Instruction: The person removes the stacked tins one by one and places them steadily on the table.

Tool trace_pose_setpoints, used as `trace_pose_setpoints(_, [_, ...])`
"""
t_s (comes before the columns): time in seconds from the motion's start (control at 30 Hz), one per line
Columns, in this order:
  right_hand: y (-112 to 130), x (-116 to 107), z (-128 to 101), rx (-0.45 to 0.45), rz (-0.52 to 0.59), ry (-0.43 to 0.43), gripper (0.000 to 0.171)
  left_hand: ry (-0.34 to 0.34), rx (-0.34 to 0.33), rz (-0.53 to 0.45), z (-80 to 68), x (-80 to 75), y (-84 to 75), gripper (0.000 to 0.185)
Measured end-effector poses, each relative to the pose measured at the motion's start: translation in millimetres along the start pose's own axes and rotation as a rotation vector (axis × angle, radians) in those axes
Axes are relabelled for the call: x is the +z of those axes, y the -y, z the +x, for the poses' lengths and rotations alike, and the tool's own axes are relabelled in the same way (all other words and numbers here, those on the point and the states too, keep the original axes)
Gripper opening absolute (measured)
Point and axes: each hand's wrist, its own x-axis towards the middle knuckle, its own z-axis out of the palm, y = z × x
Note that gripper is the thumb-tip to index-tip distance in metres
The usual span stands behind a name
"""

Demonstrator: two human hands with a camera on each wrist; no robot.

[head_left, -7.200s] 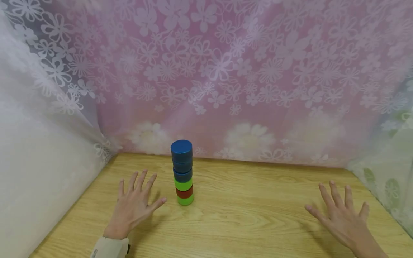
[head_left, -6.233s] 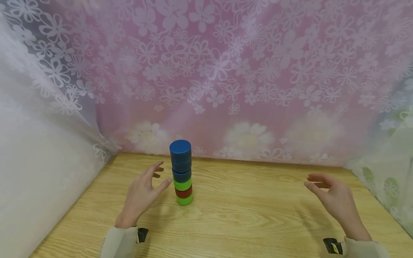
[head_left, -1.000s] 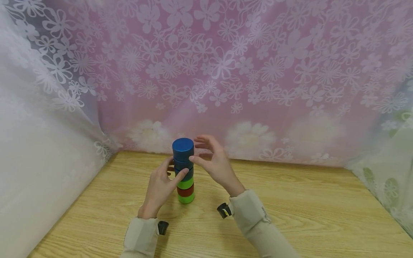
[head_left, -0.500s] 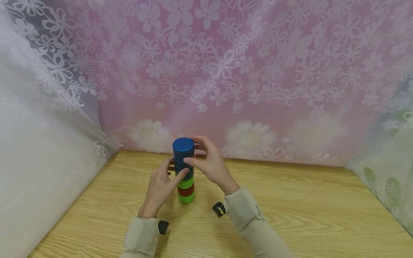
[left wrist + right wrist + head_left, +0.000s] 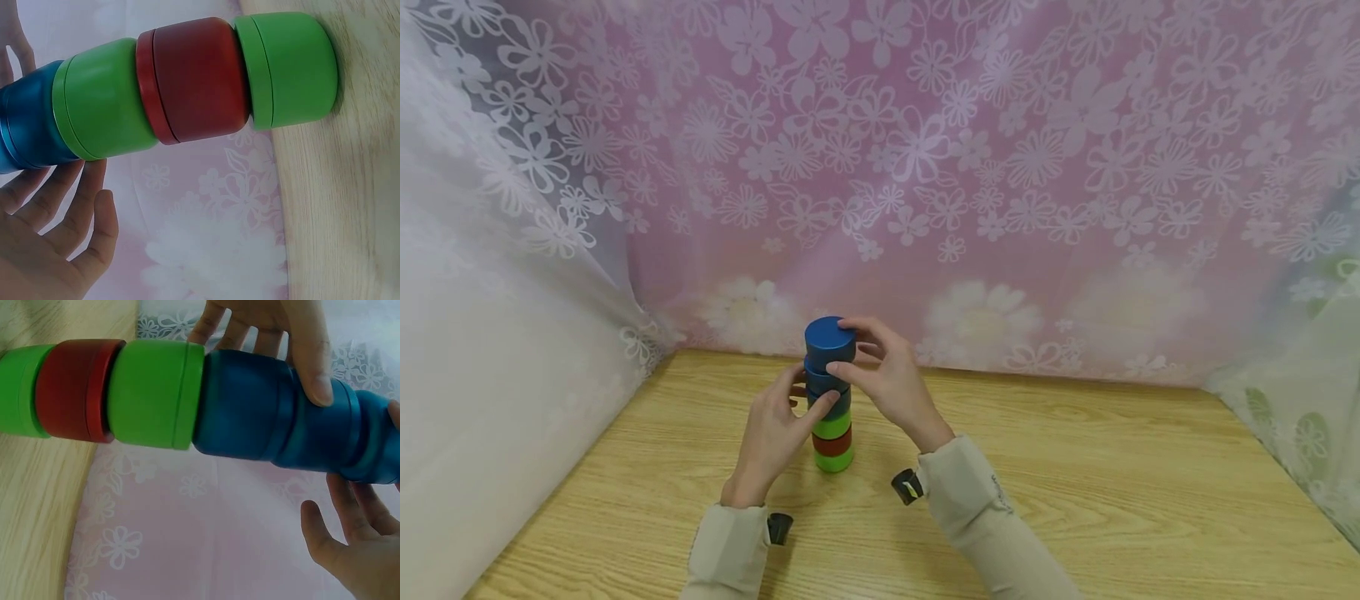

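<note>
From the head view I see a stack of caps (image 5: pixel 830 398) standing on the worktop (image 5: pixel 1075 483) near the flowered curtain (image 5: pixel 925 167): green, red, green, then three blue. My right hand (image 5: pixel 880 375) pinches the top blue cap (image 5: pixel 830 340), which sits slightly off the one below; my left hand (image 5: pixel 775 429) grips the lower blue caps. The left wrist view shows the bottom green cap (image 5: pixel 290 69) on the wood, the red cap (image 5: pixel 197 78) above. In the right wrist view, the left hand's thumb (image 5: pixel 309 356) presses the blue caps (image 5: pixel 281 422).
</note>
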Motion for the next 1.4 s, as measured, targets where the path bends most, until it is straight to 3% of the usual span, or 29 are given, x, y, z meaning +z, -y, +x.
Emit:
trace_pose_setpoints(0.9, [-7, -31, -11, -0.006, 0.026, -0.051, 0.049, 0.010, -0.032, -0.004, 0.2, 0.4, 0.0, 0.053])
trace_pose_setpoints(1.4, [-16, -49, -22, -0.005, -0.018, -0.084, 0.048, 0.007, -0.031, -0.002, 0.0, -0.2, -1.1, 0.054])
